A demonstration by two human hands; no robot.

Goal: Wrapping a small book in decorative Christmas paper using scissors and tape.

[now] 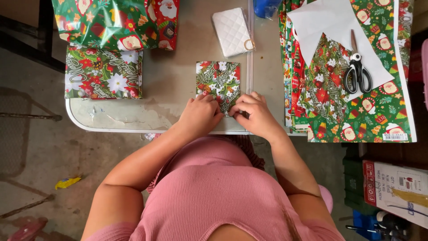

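We pressed our left hand (200,114) and right hand (254,114) closed onto the near edge of the small wrapped gift (218,83), pinching its paper. Scissors (357,71) lay well right of our right hand, on wrapping sheets (356,116).

scissors (357,72) right of small parcel (218,85)

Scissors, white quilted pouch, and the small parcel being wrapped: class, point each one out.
scissors (357,71), head view, on the pivot.
white quilted pouch (231,30), head view, centre panel.
small parcel (218,80), head view, top face.
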